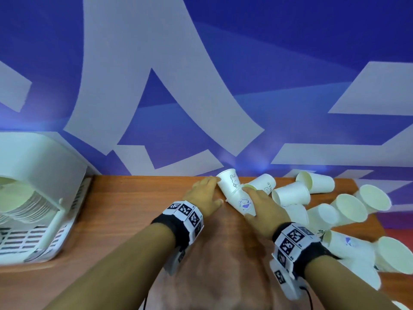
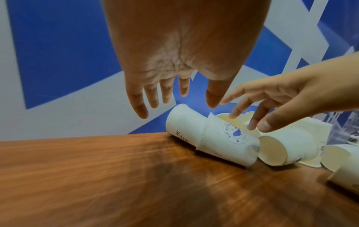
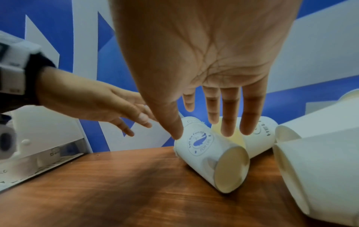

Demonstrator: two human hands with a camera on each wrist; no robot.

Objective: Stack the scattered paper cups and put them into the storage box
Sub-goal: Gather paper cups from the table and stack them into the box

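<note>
While both hands (image 1: 204, 193) hover, 2 nested cups (image 1: 237, 193)

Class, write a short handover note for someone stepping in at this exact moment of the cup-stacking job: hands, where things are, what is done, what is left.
Left hand: open, fingers straight, by the rabbit cup.
Right hand: open, reaching onto the whale-logo cup; neither cup gripped.
These two cups lie nested on the wooden table.
Storage box, left, already holds a stack of cups.
Left: loose cups lie scattered on their sides at right; stack and box them.
</note>
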